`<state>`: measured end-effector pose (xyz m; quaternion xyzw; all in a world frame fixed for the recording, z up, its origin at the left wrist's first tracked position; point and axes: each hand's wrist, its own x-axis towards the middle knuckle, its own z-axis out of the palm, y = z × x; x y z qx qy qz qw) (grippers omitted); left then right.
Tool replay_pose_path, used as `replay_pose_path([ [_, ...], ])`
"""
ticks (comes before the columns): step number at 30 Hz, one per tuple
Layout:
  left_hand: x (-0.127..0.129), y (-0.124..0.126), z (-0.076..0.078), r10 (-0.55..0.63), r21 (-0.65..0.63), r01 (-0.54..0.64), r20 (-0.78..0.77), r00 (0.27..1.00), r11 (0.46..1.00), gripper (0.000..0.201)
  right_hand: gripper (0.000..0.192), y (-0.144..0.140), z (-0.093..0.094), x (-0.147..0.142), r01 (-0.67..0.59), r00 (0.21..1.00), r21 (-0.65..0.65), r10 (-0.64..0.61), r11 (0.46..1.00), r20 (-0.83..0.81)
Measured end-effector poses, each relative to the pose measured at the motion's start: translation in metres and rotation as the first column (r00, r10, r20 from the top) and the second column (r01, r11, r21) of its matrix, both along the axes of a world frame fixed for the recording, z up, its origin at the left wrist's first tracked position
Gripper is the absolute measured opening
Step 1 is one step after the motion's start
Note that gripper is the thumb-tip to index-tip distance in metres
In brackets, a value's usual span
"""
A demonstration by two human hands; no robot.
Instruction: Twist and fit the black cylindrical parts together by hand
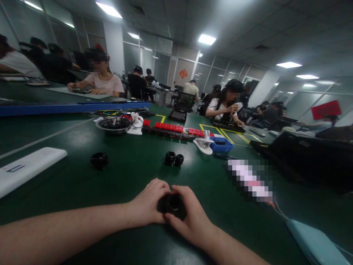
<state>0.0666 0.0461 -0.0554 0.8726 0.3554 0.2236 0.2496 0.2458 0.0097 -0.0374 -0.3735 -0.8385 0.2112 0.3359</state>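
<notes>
Black part [174, 203], dark green tabletop [71, 187], blue bin [223, 148], red blocks [168, 127].

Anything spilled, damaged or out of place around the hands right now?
Nothing stands out. The black part between the left hand and right hand shows no visible damage, though it's dark and partly covered. The lone black fitting sits apart from the paired fittings, which isn't clearly wrong.

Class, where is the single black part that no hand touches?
In the head view, the single black part is left of centre, between the white slab and the paired black parts, nearer than the metal bowl.
</notes>
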Motion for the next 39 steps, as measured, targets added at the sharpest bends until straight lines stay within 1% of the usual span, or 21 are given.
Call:
replay_pose_path([
  [3,-0.0002,0.0000,0.0004,0.019,-0.007,-0.019,0.000,1.000,1.000,0.042,0.059,-0.0028,0.0026,0.0001,-0.101,0.994,0.011,0.101,0.995,-0.039],
  [4,-0.0003,0.0001,0.0005,0.019,-0.014,-0.019,0.000,1.000,1.000,0.043,0.061,-0.0031,0.0029,0.0002,-0.109,0.993,0.020,0.110,0.994,-0.038],
  [6,-0.0004,0.0003,0.0004,0.011,-0.022,-0.011,0.000,1.000,1.000,0.046,0.065,-0.0024,0.0021,0.0004,-0.070,0.997,0.033,0.070,0.997,-0.014],
  [9,0.0001,0.0009,0.0000,0.013,-0.030,-0.013,-0.004,1.000,0.999,0.043,0.070,0.0003,-0.0014,0.0008,0.043,0.999,0.012,-0.043,0.999,0.031],
  [10,0.0003,0.0010,-0.0001,0.018,-0.032,-0.018,-0.003,1.000,0.999,0.041,0.070,0.0010,-0.0024,0.0009,0.071,0.997,-0.007,-0.071,0.997,0.038],
  [12,0.0006,0.0011,0.0000,0.018,-0.032,-0.018,0.001,1.000,0.999,0.040,0.063,0.0016,-0.0035,0.0014,0.089,0.996,-0.042,-0.087,0.995,0.036],
  [15,0.0006,0.0008,0.0014,0.003,-0.026,-0.003,-0.002,1.000,1.000,0.040,0.056,0.0000,-0.0022,0.0021,0.013,1.000,-0.035,-0.013,0.999,0.000],
  [17,0.0004,0.0006,0.0023,0.000,-0.031,-0.001,-0.012,1.000,1.000,0.042,0.060,-0.0015,-0.0005,0.0024,-0.056,0.998,-0.010,0.056,0.998,-0.014],
  [19,0.0004,0.0005,0.0025,0.001,-0.029,-0.001,-0.017,1.000,1.000,0.046,0.065,-0.0023,0.0004,0.0022,-0.080,0.997,-0.001,0.080,0.997,-0.008],
  [21,0.0005,0.0005,0.0020,-0.002,-0.024,0.001,-0.018,1.000,1.000,0.046,0.068,-0.0017,0.0001,0.0016,-0.043,0.999,-0.012,0.043,0.999,0.009],
  [23,0.0009,0.0007,0.0012,-0.002,-0.017,0.002,-0.021,1.000,1.000,0.040,0.070,-0.0003,-0.0008,0.0005,0.031,0.999,-0.032,-0.030,0.999,0.022],
  [24,0.0011,0.0007,0.0008,-0.001,-0.014,0.000,-0.023,1.000,1.000,0.038,0.069,0.0003,-0.0011,-0.0001,0.065,0.998,-0.043,-0.064,0.997,0.025],
  [26,0.0014,0.0006,0.0003,0.001,-0.006,-0.001,-0.025,1.000,1.000,0.035,0.060,0.0010,-0.0009,-0.0011,0.098,0.995,-0.054,-0.097,0.994,0.019],
  [28,0.0014,0.0002,-0.0001,-0.003,-0.001,0.003,-0.019,1.000,1.000,0.037,0.050,0.0003,0.0002,-0.0014,0.074,0.997,-0.051,-0.074,0.996,0.000],
  [29,0.0012,-0.0001,-0.0003,-0.004,0.000,0.004,-0.013,1.000,1.000,0.039,0.049,-0.0005,0.0008,-0.0013,0.048,0.999,-0.046,-0.048,0.998,-0.013],
  [31,0.0005,-0.0005,-0.0009,-0.001,-0.001,0.001,0.008,1.000,1.000,0.042,0.056,-0.0023,0.0017,-0.0006,-0.009,0.999,-0.031,0.008,0.999,-0.039],
  [33,-0.0003,-0.0005,-0.0019,0.006,0.004,-0.006,0.027,1.000,1.000,0.040,0.063,-0.0039,0.0016,-0.0002,-0.029,0.998,-0.012,0.029,1.000,-0.059],
  [35,-0.0007,-0.0001,-0.0028,0.000,0.015,-0.001,0.033,0.999,1.000,0.038,0.063,-0.0047,0.0005,-0.0009,0.019,0.997,0.001,-0.019,1.000,-0.073],
  [39,0.0000,0.0000,-0.0023,-0.013,0.015,0.013,0.027,1.000,1.000,0.034,0.054,-0.0034,-0.0030,-0.0044,0.185,0.980,-0.028,-0.187,0.982,-0.073],
])
